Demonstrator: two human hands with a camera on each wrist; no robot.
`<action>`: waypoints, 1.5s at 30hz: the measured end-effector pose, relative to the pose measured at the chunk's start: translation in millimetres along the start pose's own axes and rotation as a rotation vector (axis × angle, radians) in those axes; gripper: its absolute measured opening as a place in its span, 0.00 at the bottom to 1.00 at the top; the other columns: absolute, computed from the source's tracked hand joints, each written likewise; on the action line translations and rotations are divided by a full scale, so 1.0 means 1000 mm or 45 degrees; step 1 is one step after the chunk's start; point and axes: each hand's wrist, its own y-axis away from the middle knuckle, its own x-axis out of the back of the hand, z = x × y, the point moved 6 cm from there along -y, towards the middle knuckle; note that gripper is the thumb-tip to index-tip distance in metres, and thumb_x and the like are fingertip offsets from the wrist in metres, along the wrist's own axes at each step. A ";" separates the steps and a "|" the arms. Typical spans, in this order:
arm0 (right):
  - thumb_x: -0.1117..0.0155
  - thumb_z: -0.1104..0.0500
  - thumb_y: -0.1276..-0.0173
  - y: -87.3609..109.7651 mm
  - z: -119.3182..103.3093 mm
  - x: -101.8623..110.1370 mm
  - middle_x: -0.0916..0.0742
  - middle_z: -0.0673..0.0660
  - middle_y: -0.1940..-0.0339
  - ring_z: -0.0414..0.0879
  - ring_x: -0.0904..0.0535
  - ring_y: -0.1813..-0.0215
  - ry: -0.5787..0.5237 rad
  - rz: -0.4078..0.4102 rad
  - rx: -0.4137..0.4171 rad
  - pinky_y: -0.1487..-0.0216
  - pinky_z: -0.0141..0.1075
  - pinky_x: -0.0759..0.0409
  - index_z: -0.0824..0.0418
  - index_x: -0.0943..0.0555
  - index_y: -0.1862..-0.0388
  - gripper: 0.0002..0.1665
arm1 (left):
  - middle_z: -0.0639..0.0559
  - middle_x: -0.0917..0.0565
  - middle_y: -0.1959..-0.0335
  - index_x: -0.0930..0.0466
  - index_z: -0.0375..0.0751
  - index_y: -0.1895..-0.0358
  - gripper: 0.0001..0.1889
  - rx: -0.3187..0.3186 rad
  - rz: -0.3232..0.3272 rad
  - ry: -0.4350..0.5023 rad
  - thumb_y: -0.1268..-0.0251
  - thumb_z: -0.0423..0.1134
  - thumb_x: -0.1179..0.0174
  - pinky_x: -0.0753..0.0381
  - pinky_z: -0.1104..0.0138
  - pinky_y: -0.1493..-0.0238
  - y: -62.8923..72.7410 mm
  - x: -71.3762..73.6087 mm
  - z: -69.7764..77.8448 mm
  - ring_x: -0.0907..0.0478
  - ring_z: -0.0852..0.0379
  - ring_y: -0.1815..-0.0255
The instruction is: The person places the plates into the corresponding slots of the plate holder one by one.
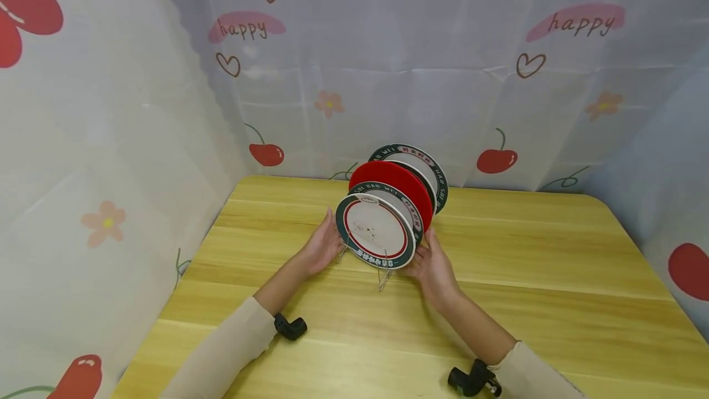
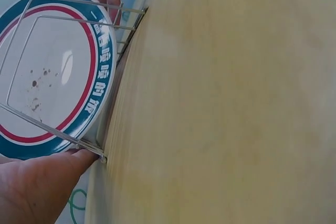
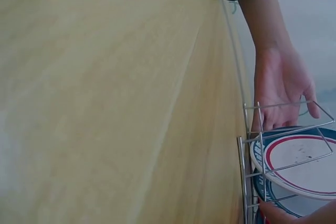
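A wire dish rack [image 2: 103, 157] stands on the wooden table with several plates upright in it, leaning back. The front plate [image 1: 376, 231] is white with a dark green rim, a red ring, white lettering and brown specks. Behind it come another green-rimmed plate, a red plate [image 1: 382, 171] and, at the back, a green-rimmed plate [image 1: 441, 180]. My left hand [image 1: 321, 248] touches the rack's left side, fingers extended and thumb raised. Against its right side rests my right hand [image 1: 437, 273], palm inward, fingers straight and partly hidden by the plates.
The yellow wooden table [image 1: 554, 300] spreads out around the rack. A printed curtain [image 1: 432, 97] with cherries and hearts hangs close behind its far edge and along both sides. Black wrist cameras [image 1: 290, 327] sit at both sleeves.
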 end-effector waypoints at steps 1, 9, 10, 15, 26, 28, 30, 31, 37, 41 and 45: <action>0.77 0.37 0.16 0.000 -0.001 0.001 0.39 0.72 0.22 0.63 0.42 0.21 -0.001 -0.004 0.002 0.28 0.62 0.36 0.54 0.57 0.15 0.38 | 0.37 0.57 0.17 0.67 0.44 0.17 0.39 -0.002 0.004 0.001 0.19 0.65 0.80 0.62 0.51 0.19 0.000 0.000 -0.001 0.61 0.40 0.17; 0.74 0.33 0.18 0.000 0.002 0.012 0.35 0.69 0.24 0.59 0.39 0.23 -0.037 0.009 -0.020 0.28 0.61 0.35 0.50 0.54 0.16 0.39 | 0.36 0.55 0.17 0.67 0.45 0.17 0.38 0.017 0.027 -0.004 0.19 0.64 0.81 0.61 0.49 0.20 0.004 -0.012 -0.007 0.58 0.38 0.18; 0.74 0.33 0.18 0.000 0.001 0.013 0.35 0.68 0.24 0.58 0.38 0.24 -0.032 0.013 -0.015 0.29 0.61 0.34 0.49 0.53 0.16 0.39 | 0.36 0.56 0.17 0.67 0.45 0.17 0.38 0.018 0.031 -0.006 0.19 0.63 0.82 0.62 0.48 0.20 0.005 -0.014 -0.007 0.59 0.38 0.18; 0.75 0.33 0.18 0.001 0.000 0.021 0.34 0.66 0.25 0.53 0.33 0.28 -0.023 0.032 -0.016 0.30 0.59 0.31 0.50 0.53 0.17 0.40 | 0.35 0.59 0.17 0.69 0.43 0.17 0.39 0.027 0.068 -0.008 0.19 0.64 0.83 0.63 0.47 0.20 0.008 -0.023 -0.014 0.62 0.37 0.17; 0.79 0.32 0.19 0.000 -0.003 0.041 0.38 0.63 0.22 0.44 0.27 0.34 -0.010 -0.104 -0.047 0.31 0.58 0.30 0.56 0.58 0.16 0.43 | 0.35 0.57 0.17 0.68 0.42 0.17 0.41 -0.053 0.177 0.010 0.21 0.67 0.81 0.62 0.46 0.20 0.020 -0.044 -0.023 0.60 0.36 0.18; 0.77 0.31 0.19 0.000 -0.004 0.043 0.35 0.60 0.24 0.43 0.25 0.36 -0.007 -0.140 -0.052 0.33 0.56 0.27 0.57 0.58 0.16 0.45 | 0.36 0.58 0.17 0.69 0.42 0.17 0.42 -0.056 0.203 0.021 0.22 0.68 0.81 0.64 0.45 0.21 0.022 -0.047 -0.025 0.62 0.35 0.18; 0.75 0.30 0.20 -0.002 -0.004 0.047 0.31 0.57 0.27 0.42 0.23 0.37 -0.002 -0.174 -0.062 0.35 0.55 0.25 0.57 0.57 0.16 0.46 | 0.36 0.58 0.17 0.69 0.42 0.17 0.43 -0.061 0.227 0.028 0.22 0.69 0.80 0.65 0.44 0.21 0.023 -0.050 -0.027 0.63 0.34 0.18; 0.75 0.30 0.21 -0.002 -0.005 0.048 0.29 0.55 0.29 0.42 0.23 0.38 0.008 -0.197 -0.063 0.35 0.54 0.24 0.57 0.57 0.16 0.46 | 0.36 0.57 0.17 0.68 0.43 0.17 0.44 -0.065 0.237 0.031 0.23 0.70 0.80 0.65 0.44 0.21 0.024 -0.052 -0.027 0.62 0.34 0.18; 0.75 0.30 0.20 -0.008 -0.009 0.058 0.20 0.45 0.38 0.42 0.21 0.38 0.027 -0.326 -0.057 0.36 0.57 0.24 0.52 0.45 0.21 0.40 | 0.35 0.53 0.18 0.64 0.43 0.17 0.43 -0.093 0.271 0.040 0.22 0.69 0.81 0.62 0.45 0.21 0.026 -0.059 -0.030 0.60 0.34 0.18; 0.79 0.34 0.18 -0.008 -0.012 0.062 0.18 0.44 0.39 0.41 0.20 0.39 0.047 -0.339 -0.060 0.38 0.51 0.21 0.50 0.41 0.24 0.36 | 0.33 0.50 0.19 0.62 0.43 0.17 0.41 -0.094 0.268 0.017 0.21 0.67 0.83 0.58 0.45 0.21 0.027 -0.061 -0.030 0.56 0.33 0.19; 0.78 0.34 0.18 -0.003 -0.017 0.061 0.28 0.58 0.25 0.48 0.27 0.30 0.155 -0.232 -0.062 0.34 0.48 0.24 0.55 0.56 0.16 0.41 | 0.36 0.47 0.19 0.61 0.47 0.16 0.38 -0.104 0.296 -0.037 0.19 0.65 0.83 0.50 0.45 0.22 0.031 -0.059 -0.025 0.49 0.36 0.20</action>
